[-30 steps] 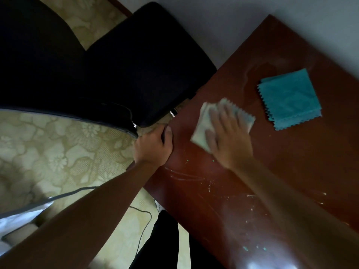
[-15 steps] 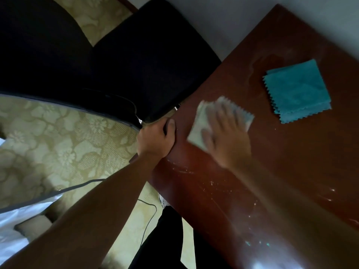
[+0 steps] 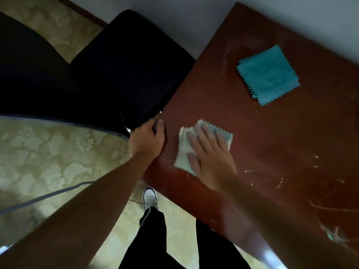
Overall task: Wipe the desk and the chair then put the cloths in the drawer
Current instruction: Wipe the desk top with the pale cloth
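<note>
Head view, desk (image 3: 291, 142): reddish-brown top filled the right half; pale crumbs and smears lay toward 4 o'clock
Right hand (image 3: 210, 162): lay flat with straight, spread fingers pressing the pale cloth (image 3: 183, 152) onto the desk near its left edge; it curled round nothing
Left hand (image 3: 147, 140): gripped the desk's corner edge, thumb on top, fingers wrapped below; just at 9 o'clock of the pale cloth
Teal cloth (image 3: 268, 74): folded, zigzag-edged, lay alone on the desk at 1 o'clock of the right hand, well apart
Chair (image 3: 126, 70): dark seat stood at 10 o'clock, touching the desk's corner
Floor (image 3: 48, 156): patterned beige; a white shoe (image 3: 150, 197) showed below the desk edge
</note>
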Demonstrator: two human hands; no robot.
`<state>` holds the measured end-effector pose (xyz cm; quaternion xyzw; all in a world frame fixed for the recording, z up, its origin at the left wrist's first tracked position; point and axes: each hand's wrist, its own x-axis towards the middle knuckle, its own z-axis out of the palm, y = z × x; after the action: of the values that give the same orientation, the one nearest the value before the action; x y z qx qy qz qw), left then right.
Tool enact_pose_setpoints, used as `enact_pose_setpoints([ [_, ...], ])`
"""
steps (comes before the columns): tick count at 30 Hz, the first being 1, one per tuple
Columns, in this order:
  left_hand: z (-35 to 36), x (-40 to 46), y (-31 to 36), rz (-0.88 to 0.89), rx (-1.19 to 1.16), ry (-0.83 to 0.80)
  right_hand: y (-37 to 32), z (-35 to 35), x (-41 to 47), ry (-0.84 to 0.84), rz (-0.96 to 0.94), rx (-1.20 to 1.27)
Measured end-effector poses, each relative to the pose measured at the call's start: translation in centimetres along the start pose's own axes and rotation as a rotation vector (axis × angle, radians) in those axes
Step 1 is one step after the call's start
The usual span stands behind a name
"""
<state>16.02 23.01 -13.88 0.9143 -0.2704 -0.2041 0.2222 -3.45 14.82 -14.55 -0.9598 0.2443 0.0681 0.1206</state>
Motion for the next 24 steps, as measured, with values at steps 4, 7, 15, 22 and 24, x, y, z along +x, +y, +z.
enact_pose_setpoints([
  [4,0.0,0.3,-0.9,-0.010,-0.026,-0.070,3.5,-1.4,5.0,0.114,0.388,0.028],
  [7,-0.3,0.7,-1.7,0.038,-0.128,-0.138,2.2,-1.2,6.7,0.147,0.539,0.041],
  [15,-0.6,1.3,-2.2,0.065,-0.208,-0.205,-11.6,2.1,-1.9,-0.045,0.187,-0.014],
  [22,-0.5,1.4,-2.2,0.062,-0.213,-0.211,-1.3,-0.9,7.2,0.122,0.633,0.044],
  [24,-0.5,1.4,-2.2,0.061,-0.246,-0.200,-3.1,-0.5,8.0,0.147,0.602,0.030],
])
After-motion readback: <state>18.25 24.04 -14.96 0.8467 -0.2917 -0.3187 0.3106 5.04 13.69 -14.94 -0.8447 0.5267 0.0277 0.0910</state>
